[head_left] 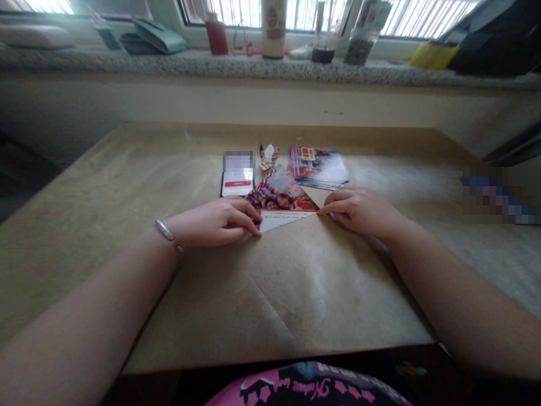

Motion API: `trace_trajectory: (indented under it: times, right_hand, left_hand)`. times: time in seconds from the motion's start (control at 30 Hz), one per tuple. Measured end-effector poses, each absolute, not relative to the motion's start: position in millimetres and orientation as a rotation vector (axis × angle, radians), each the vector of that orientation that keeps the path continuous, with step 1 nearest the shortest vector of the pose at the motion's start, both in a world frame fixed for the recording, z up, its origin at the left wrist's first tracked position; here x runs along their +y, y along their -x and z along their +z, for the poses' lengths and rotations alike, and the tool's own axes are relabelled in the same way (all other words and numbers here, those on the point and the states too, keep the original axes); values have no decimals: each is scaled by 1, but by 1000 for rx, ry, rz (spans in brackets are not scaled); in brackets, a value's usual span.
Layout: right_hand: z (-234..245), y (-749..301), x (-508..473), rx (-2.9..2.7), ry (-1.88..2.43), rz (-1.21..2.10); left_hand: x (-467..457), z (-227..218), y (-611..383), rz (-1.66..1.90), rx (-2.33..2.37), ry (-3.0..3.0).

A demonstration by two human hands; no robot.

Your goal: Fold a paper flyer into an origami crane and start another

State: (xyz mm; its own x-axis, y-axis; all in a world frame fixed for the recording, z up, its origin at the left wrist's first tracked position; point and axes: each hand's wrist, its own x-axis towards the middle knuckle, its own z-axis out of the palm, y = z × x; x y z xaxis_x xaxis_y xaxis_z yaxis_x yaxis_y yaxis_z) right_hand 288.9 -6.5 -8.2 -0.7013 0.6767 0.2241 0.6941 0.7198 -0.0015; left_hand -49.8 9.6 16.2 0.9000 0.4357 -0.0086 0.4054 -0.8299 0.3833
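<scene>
Glossy red-and-multicoloured printed paper sheet, folded to a point with a white strip along its near edge (291, 203), lies on the pale tan table (270, 299) between both hands. The left hand (224, 220) rests fingertips, slightly apart, at its left corner; the right hand (366, 211) has its fingertips together at the right corner, probably steadying it flat, though I cannot tell whether either pinches or presses. Just beyond sit a lit smartphone (236, 190), a small folded multicoloured paper piece (269, 157) and a stack of glossy printed leaflets (327, 167), presumably kept within reach. Along the speckled stone windowsill (236, 67), a clear container (323, 55) holds something dark, and a clear jar (360, 49) has dark, speckled contents; what the opaque cream cylindrical bottle (274, 31) holds is hidden.
</scene>
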Motion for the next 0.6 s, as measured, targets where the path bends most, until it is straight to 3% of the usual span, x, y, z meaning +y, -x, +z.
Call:
trace_trajectory:
  times: [0.43,0.6]
  right_hand:
    - [-8,-291,-8,-2661,1246,-126]
    - [-20,-280,-5,-2355,1420,56]
  left_hand:
    - [10,16,50,97,622,-2680]
    - [10,16,50,116,609,-2689]
